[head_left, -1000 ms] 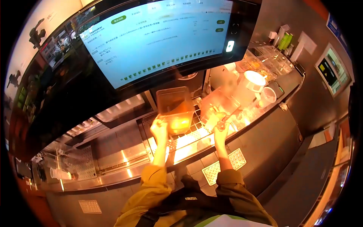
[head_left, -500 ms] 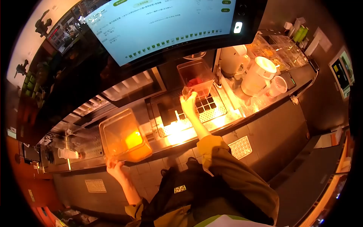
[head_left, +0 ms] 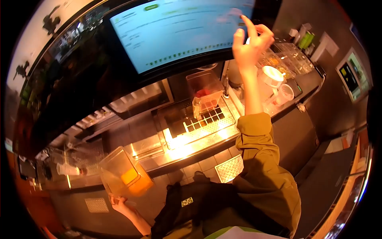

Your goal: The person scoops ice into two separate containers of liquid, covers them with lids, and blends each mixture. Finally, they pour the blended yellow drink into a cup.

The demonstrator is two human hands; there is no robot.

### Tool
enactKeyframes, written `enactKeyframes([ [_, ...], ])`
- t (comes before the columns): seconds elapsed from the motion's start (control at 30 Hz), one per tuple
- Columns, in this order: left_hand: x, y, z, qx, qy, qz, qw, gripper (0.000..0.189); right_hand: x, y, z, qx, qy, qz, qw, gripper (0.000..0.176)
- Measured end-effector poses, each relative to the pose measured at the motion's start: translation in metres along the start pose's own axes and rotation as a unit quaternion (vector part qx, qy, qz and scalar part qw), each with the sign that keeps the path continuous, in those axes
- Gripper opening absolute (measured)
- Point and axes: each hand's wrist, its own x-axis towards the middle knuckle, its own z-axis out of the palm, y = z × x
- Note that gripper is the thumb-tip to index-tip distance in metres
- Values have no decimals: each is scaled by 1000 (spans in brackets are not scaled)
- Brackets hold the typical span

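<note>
My left hand grips the lower end of a clear plastic pitcher, which leans over the counter's front edge. Bright orange contents show through its wall. My right hand is raised in front of a large touchscreen monitor; its index finger is stretched toward the screen's right side, with the thumb apart and nothing held. Below the monitor, a second clear pitcher with red contents stands at the back of the drain grate, its handle toward me.
On the right counter are a white-lidded jug, a clear measuring cup and a tray of covered compartments. A clear cup lies at the left end of the counter. A steel faucet rises beside the grate.
My right hand has let go of the red-filled pitcher and risen to the screen. My left hand has moved slightly left and down with the orange-filled pitcher. The view has shifted a little.
</note>
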Motion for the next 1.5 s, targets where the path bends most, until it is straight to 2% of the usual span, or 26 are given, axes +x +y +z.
enactKeyframes([
  [0.03, -5, 5, 2, 0, 35, 2, 999, 47, 4, -8, -5, -14, 19, -12, 1000, 30],
  [0.1, -13, 22, 8, 16, 40, -23, 999, 52, -2, -31, -17, 45, 54, -30, 997, 26],
  [0.13, -4, 5, -12, -7, -2, -18, 1000, 50, -15, -45, -23, 103, 61, -25, 992, 24],
  [0.2, -2, 3, -26, -25, 91, -46, 994, 49, -61, -76, -27, 257, 24, 26, 966, 21],
  [0.23, 2, 7, -26, -76, 130, -49, 987, 49, -100, -96, -27, 352, -26, 65, 934, 19],
  [0.27, 12, 0, -38, -90, 130, -46, 986, 44, -150, -120, -29, 475, -112, 120, 865, 17],
  [0.3, 29, -1, -48, -117, 163, -29, 979, 37, -209, -148, -31, 587, -249, 188, 747, 16],
  [0.33, 40, -3, -59, -113, 184, -20, 976, 35, -267, -183, -36, 623, -395, 225, 637, 14],
  [0.37, 55, -9, -66, -112, 197, -12, 974, 34, -306, -235, -47, 499, -507, 143, 688, 12],
  [0.4, 72, -14, -75, -113, 204, -6, 972, 32, -387, -250, -56, 503, -593, 263, 571, 17],
  [0.47, 112, -26, -86, -113, 226, 14, 968, 28, -410, -308, -60, 447, -725, 89, 516, 24],
  [0.57, 182, -50, -107, -89, 230, 33, 968, 19, -490, -347, -49, 416, -758, -7, 502, 31],
  [0.67, 244, -73, -120, -56, 222, 0, 973, 22, -461, -389, -40, 189, -883, 22, 428, 37],
  [0.7, 258, -74, -119, -72, 207, 15, 976, 23, -473, -385, -36, 200, -880, 22, 431, 40],
  [0.8, 295, -86, -118, -115, 194, 29, 974, 26, -487, -384, -39, 195, -891, 127, 390, 42],
  [0.83, 302, -87, -115, -101, 203, 23, 974, 24, -489, -381, -36, 204, -902, 127, 358, 41],
  [1.0, 320, -108, -113, -74, 198, 11, 977, 23, -522, -357, 13, 164, -881, -6, 444, 33],
  [1.07, 318, -108, -112, -67, 205, 11, 976, 27, -531, -352, 45, 163, -846, -9, 508, 27],
  [1.13, 314, -113, -108, -72, 209, 7, 975, 28, -554, -345, 85, 258, -690, -108, 668, 19],
  [1.2, 308, -119, -103, -49, 217, 5, 975, 28, -557, -358, 128, 226, -663, -137, 700, 18],
  [1.23, 306, -115, -98, -1, 217, 5, 976, 27, -558, -369, 136, 259, -675, -134, 678, 19],
  [1.3, 304, -115, -89, -18, 229, 12, 973, 25, -557, -406, 144, 323, -695, -125, 630, 21],
  [1.37, 303, -120, -87, -30, 235, 22, 971, 23, -565, -456, 124, 318, -768, -180, 526, 29],
  [1.43, 302, -127, -90, -23, 232, 29, 972, 25, -569, -502, 102, 222, -850, -256, 403, 31],
  [1.47, 301, -129, -91, -22, 229, 32, 973, 25, -600, -502, 91, 219, -787, -345, 462, 32],
  [1.5, 301, -129, -90, -17, 243, 20, 970, 25, -636, -503, 89, 174, -779, -372, 474, 28],
])
